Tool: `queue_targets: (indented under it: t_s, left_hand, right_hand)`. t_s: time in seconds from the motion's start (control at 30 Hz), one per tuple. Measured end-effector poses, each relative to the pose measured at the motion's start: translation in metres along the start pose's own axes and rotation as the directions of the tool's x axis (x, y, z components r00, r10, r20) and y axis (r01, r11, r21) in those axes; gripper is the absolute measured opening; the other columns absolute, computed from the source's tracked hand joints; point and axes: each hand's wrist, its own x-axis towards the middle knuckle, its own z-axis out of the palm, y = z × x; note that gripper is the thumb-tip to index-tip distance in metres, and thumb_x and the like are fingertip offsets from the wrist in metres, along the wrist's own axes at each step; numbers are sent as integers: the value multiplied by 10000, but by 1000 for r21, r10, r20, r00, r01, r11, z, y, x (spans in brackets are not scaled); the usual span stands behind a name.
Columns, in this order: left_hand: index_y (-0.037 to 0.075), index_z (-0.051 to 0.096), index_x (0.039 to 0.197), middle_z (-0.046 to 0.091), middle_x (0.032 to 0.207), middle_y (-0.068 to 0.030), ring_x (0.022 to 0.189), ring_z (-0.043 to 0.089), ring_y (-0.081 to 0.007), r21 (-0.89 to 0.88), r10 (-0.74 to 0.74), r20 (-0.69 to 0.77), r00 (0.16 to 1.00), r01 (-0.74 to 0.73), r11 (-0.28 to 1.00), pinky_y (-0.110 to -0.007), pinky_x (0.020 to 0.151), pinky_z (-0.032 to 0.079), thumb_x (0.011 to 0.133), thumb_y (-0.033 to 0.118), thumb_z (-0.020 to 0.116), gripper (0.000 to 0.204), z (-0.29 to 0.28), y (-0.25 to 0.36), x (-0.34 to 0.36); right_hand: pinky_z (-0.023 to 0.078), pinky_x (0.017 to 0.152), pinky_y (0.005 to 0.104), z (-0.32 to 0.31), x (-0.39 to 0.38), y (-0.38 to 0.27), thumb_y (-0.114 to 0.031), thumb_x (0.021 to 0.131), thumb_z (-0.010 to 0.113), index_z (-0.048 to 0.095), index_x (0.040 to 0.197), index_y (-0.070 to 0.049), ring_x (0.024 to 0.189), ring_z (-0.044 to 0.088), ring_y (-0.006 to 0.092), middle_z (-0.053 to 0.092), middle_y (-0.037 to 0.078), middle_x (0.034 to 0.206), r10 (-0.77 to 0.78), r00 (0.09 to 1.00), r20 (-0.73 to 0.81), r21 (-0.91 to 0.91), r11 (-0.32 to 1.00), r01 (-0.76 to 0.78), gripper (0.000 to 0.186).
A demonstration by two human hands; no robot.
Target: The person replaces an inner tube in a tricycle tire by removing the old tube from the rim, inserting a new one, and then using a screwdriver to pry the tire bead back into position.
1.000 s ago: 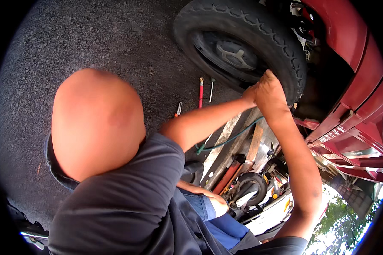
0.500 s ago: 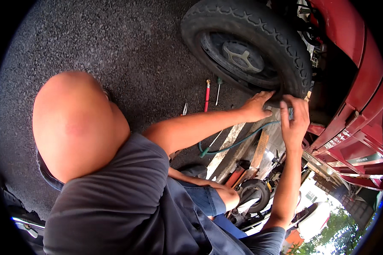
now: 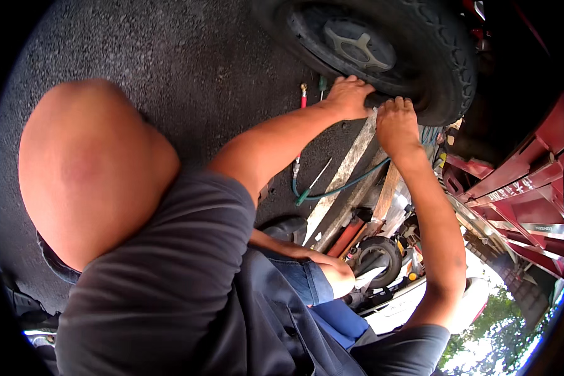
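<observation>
A black tyre (image 3: 442, 56) with treaded sides stands around a dark wheel with a three-armed grey hub (image 3: 360, 47). Both hands are at its lower edge, side by side. My left hand (image 3: 351, 98) has its fingers curled over the tyre's rim-side edge. Close to its right, my right hand (image 3: 397, 125) wraps its fingers over the same edge, knuckles up. A short dark stretch of rubber shows between the two hands. The undersides of the fingers are hidden.
On the asphalt lie a red rod-like tool with a brass tip (image 3: 304, 97), a green-handled screwdriver (image 3: 302, 197), another green handle (image 3: 323, 83) and a teal hose (image 3: 344, 219). Red vehicle panels (image 3: 514, 194) stand at the right. A smaller wheel (image 3: 382, 257) is further off.
Both hands have moved left and upward along the tyre's lower edge. My right hand's fingers, raised and blurred before, are now closed over the edge. The tyre fills more of the upper view.
</observation>
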Motion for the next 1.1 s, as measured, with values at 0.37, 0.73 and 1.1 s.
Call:
queue_targets:
  t_s: [0.37,0.73,1.1]
  left_hand:
    - [121,647,1239,627,1253,-143,1259,493,-354,-25,-93,303,949,105,994,-443,1032,450,748,435,711,586,21,3,12]
    - [71,682,1197,717,1115,-147,1071,679,-289,-105,-50,499,865,118,987,-377,949,503,845,373,705,464,-110,33,38]
    - [70,463,1437,528,1371,-227,1297,490,-365,509,509,213,834,-539,671,-459,1086,392,635,502,873,999,-264,158,69]
  right_hand:
    - [528,831,365,28,49,-1,-264,900,547,733,1102,-126,1041,694,208,728,68,1101,42,878,478,89,991,-96,308]
    - [468,941,401,26,-66,-22,-279,854,727,607,1155,-30,1063,610,282,652,129,1070,977,207,44,998,-36,-45,408]
    - [393,1047,463,33,-18,44,-489,851,657,542,1345,-57,1222,512,404,565,210,1309,985,38,-168,958,154,240,666]
